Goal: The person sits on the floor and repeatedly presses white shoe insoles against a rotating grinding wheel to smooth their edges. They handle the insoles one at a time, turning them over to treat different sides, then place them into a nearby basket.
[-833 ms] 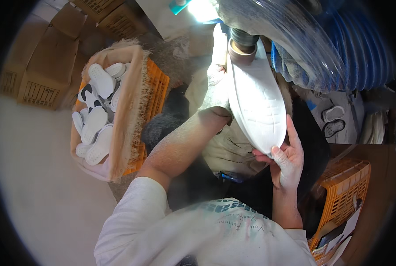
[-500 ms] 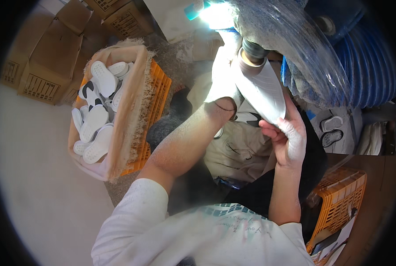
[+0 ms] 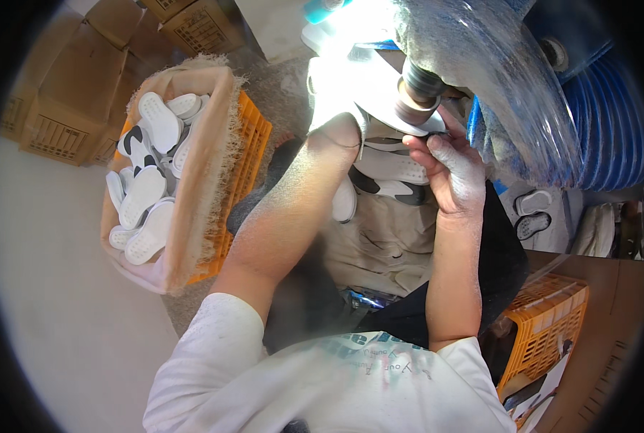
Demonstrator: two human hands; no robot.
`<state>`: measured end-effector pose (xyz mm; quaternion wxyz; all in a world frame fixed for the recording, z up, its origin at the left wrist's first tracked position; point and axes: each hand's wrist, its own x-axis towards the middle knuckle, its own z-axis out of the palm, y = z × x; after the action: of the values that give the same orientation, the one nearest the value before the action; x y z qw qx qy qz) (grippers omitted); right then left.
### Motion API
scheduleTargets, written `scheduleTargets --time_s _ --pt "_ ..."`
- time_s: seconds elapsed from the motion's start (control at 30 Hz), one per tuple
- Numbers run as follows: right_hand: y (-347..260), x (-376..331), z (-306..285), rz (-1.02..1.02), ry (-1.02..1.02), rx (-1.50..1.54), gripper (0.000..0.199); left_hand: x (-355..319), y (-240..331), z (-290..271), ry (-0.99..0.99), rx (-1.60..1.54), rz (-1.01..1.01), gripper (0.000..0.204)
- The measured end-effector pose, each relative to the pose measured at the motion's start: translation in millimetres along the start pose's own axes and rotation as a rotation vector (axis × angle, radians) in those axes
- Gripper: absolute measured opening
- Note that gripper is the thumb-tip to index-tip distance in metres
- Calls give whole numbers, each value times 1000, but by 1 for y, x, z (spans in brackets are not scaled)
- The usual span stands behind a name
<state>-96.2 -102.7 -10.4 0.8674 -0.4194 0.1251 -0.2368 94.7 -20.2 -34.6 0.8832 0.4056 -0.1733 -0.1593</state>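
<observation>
A white shoe sole (image 3: 384, 88) slants under the lamp, against the side of a dark round grinding roller (image 3: 417, 101). My right hand (image 3: 457, 172) pinches its near tip between thumb and fingers. At the other end, my left hand (image 3: 334, 90), in a white glove or cuff, grips the sole; glare washes out its fingers. Beneath them, several white soles with black patches (image 3: 392, 170) lie on a beige cloth (image 3: 387, 245) over my lap. White dust coats my right hand.
On the left stands an orange crate (image 3: 246, 144) lined with dusty cloth (image 3: 199, 180), holding several white soles (image 3: 147, 195). Cardboard boxes (image 3: 69, 94) are stacked behind it. A clear plastic-covered duct (image 3: 495, 86) and blue ribbed hose (image 3: 603, 115) crowd the right, above another orange crate (image 3: 545, 325).
The sole has swung from pointing down toward me to a flatter slant across the roller. My left hand has moved left, and my right hand has shifted up and slightly left.
</observation>
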Motion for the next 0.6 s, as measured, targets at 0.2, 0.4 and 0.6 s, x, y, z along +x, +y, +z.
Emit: scheduleTargets --time_s 0.2,0.4,0.6 --pt "7 7 11 15 -33 64 33 -7 17 -7 33 -34 -87 26" --pt "13 6 16 -5 -10 56 54 -14 22 -5 129 -235 -210 30" --pt "21 -26 25 28 12 -86 48 -43 12 -12 133 -517 -278 36"
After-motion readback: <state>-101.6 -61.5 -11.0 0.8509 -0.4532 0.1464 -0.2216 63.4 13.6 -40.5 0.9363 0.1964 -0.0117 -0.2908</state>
